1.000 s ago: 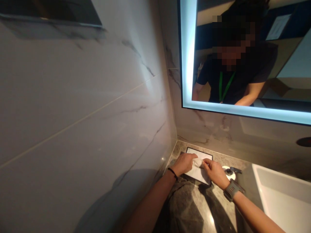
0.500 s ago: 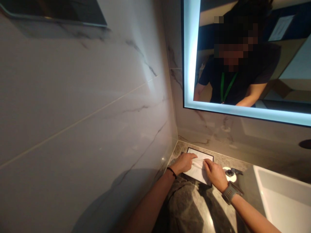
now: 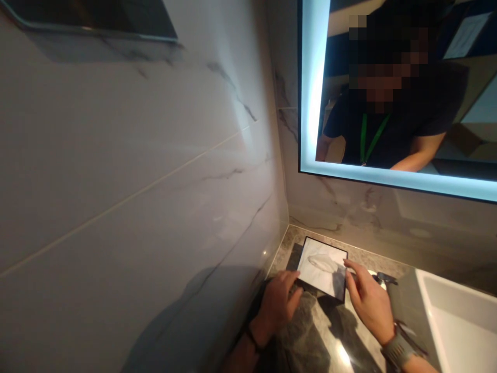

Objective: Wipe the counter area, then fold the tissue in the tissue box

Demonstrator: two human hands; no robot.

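A tissue box (image 3: 316, 280) with a white marbled top and dark edges sits on the stone counter (image 3: 361, 253) near the wall corner. From its top opening a white tissue (image 3: 323, 262) pokes out, lying low. My left hand (image 3: 278, 303), with a dark band at the wrist, is at the box's left side, fingers apart, fingertips at its near left corner. My right hand (image 3: 367, 300), wearing a grey watch, is at the right side, its fingers apart and touching or close to the edge. Neither hand holds the tissue.
A soap dispenser (image 3: 386, 278) with a dark pump stands right of the box, partly behind my right hand. Further right is a white basin (image 3: 458, 305). A backlit mirror (image 3: 310, 103) on the wall reflects a person with a green lanyard. A dark panel (image 3: 97, 18) juts out upper left.
Both hands have let go of the tissue and moved from the box's top to its sides. The left hand came down and toward me. The view has shifted slightly.
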